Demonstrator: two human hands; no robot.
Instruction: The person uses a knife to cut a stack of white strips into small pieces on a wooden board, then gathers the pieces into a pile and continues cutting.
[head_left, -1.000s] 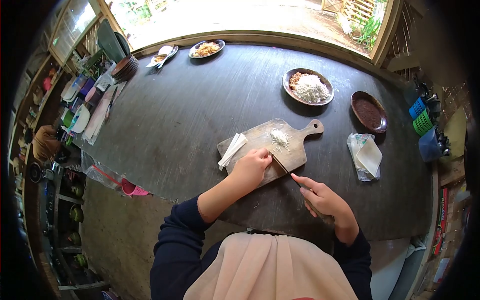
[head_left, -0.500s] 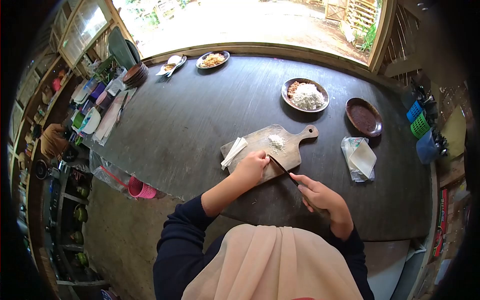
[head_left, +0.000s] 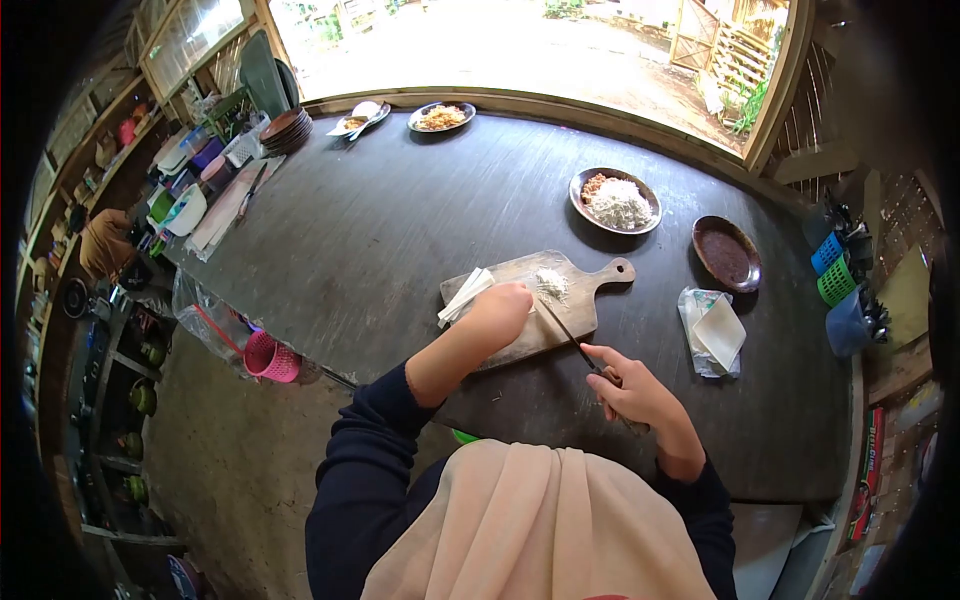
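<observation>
A wooden cutting board point(head_left: 588, 290) lies on the dark table, its handle pointing right. My left hand point(head_left: 500, 315) is closed over the middle of the board; whatever its curled fingers hold is hidden. In my right hand point(head_left: 640, 390) is a knife point(head_left: 563, 328), gripped by the handle, the blade slanting up-left across the board with its tip close to my left fingers. Fine white shreds point(head_left: 551, 285) form a small heap beyond the blade. Several flat white strips point(head_left: 464, 297) are stacked on the board's left end, beside my left hand.
Beyond the board stands a plate point(head_left: 650, 222) heaped with white shreds and reddish food. At the right are an empty brown dish point(head_left: 727, 255) and white sheets point(head_left: 719, 333) on plastic. Two food plates, one a noodle-like plate point(head_left: 441, 117), sit near the window. Another knife point(head_left: 252, 188) lies far left.
My left hand has turned, covering its fingertips and the white bit that showed there. The knife has shifted slightly, still in my right hand. The whole view has tilted a little.
</observation>
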